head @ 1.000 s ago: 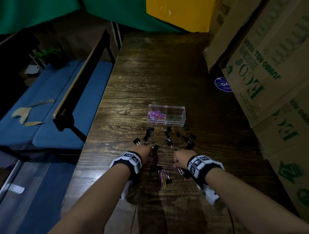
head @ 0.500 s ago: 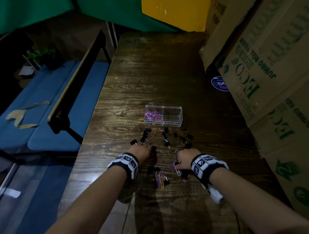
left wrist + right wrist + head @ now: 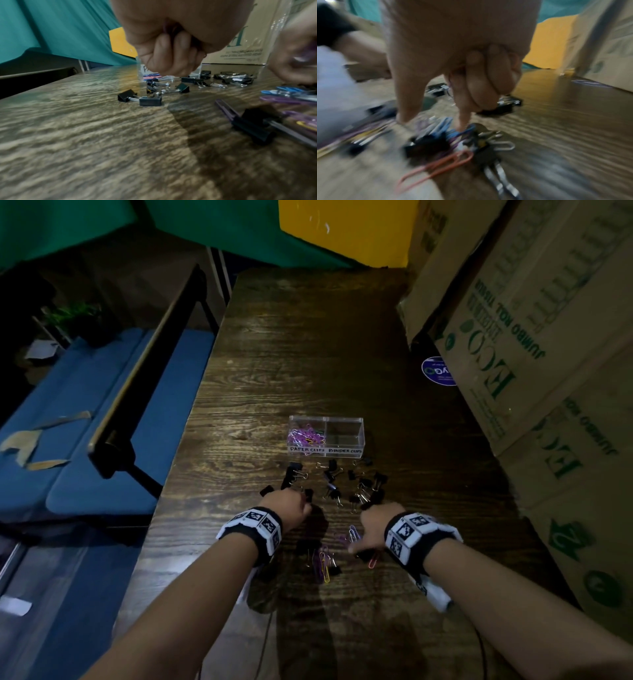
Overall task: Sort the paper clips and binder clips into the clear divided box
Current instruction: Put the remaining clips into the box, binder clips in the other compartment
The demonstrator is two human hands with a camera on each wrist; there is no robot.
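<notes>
Left hand curled up, maybe on hidden clips, right hand poking paper clips on the desk; clear divided box holding some, binder clips all left.

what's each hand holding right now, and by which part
Left hand: fingers curled shut; contents can't be told. Right hand: forefinger tip touches a blue paper clip on the table; too blurred to confirm a grip.

A clear divided box sits mid-table, its front labelled "PAPER CLIPS" on the left and "BINDER CLIPS" on the right. Pink and purple paper clips fill the left compartment. Black binder clips lie scattered just in front of the box. Nearer the table's front edge lie more coloured paper clips.
</notes>
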